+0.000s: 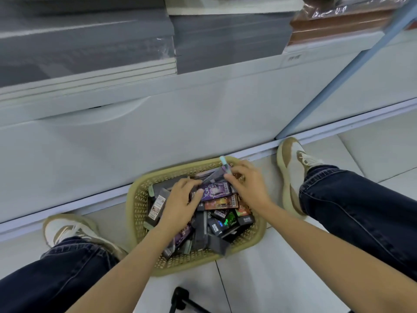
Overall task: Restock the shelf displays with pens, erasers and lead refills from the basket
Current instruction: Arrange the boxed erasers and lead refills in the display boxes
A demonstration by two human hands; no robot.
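A tan plastic basket sits on the floor between my feet, full of dark, purple and orange stationery boxes. My left hand lies over the pile, and its fingers curl on a purple box near the basket's middle. At the far rim my right hand pinches a light blue pen that sticks up past the edge. Both hands hide the packs beneath them.
A white shelf base with a closed drawer rises just behind the basket. Stacks of grey paper lie on the shelf above. My shoes flank the basket, and a black tripod leg shows on the floor tiles near me.
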